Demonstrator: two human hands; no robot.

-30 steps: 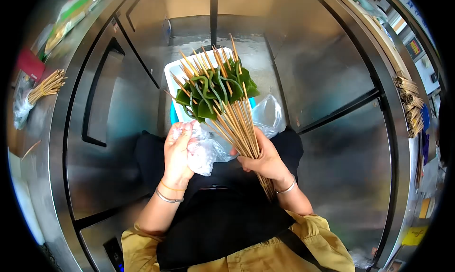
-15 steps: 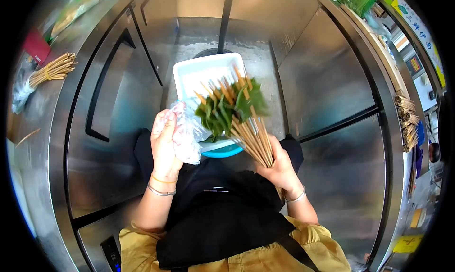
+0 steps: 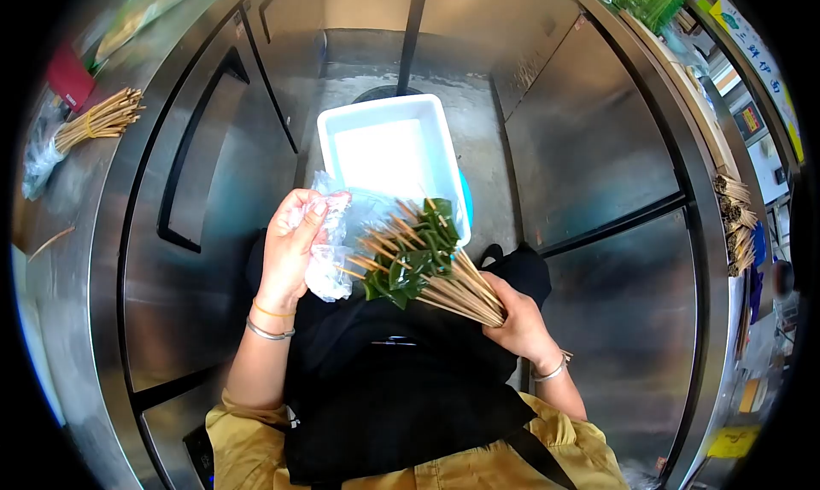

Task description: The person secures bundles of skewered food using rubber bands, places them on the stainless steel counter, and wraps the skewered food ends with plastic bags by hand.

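Observation:
My right hand [image 3: 519, 321] is closed around the lower sticks of a bundle of skewers [image 3: 457, 292]. Folded dark green leaf pieces [image 3: 410, 264] are threaded near their pointed ends, which lean to the left. In my left hand [image 3: 293, 238] a thin clear plastic bag [image 3: 331, 272] is pinched between thumb and fingers. The bag's film spreads right, close to the skewer tips; whether they touch it I cannot tell. Just beyond both hands stands a white plastic tub [image 3: 329, 140], its inside bare.
Steel cabinets [image 3: 598, 148] line both sides. A bundle of bare sticks [image 3: 107, 119] in a bag lies on the left counter. Several more stick bundles [image 3: 733, 221] rest on the right counter. Under the tub shows a blue rim [image 3: 466, 198].
The leaf skewers have come down and nearer to me, tilting further left. The green leaves no longer cover the tub's inside. My left hand still holds the bag.

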